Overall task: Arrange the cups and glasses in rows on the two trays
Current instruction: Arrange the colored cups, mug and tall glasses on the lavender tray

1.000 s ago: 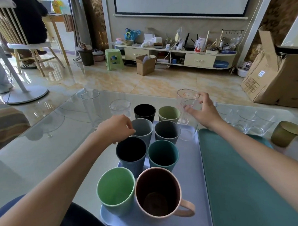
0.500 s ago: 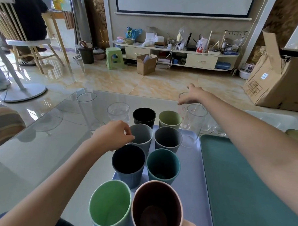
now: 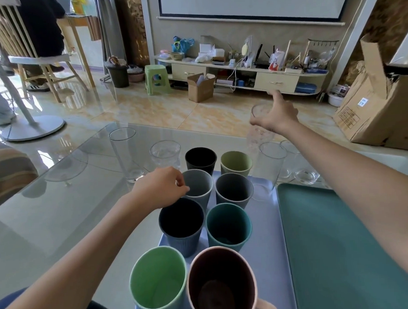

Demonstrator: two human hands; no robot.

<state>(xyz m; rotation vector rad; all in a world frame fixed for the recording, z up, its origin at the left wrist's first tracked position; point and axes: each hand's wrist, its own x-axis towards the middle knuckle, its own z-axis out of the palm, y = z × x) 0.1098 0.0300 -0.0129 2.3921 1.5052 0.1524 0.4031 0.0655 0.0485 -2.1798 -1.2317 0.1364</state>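
Cups [image 3: 182, 226] stand in two rows on the light blue tray [image 3: 264, 235], between the two hands, with the green tray [image 3: 340, 242] under the right arm. The left hand [image 3: 159, 187] pinches the rim of a grey cup [image 3: 198, 185]. Farther off, the right hand [image 3: 275, 116] grips a clear glass [image 3: 259, 131] up above the surface [image 3: 61, 205].

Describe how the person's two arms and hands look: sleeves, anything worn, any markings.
Both forearms are bare, with no sleeves in view. The left hand and right hand show no gloves, rings, watch or bracelet. No markings are visible on either.
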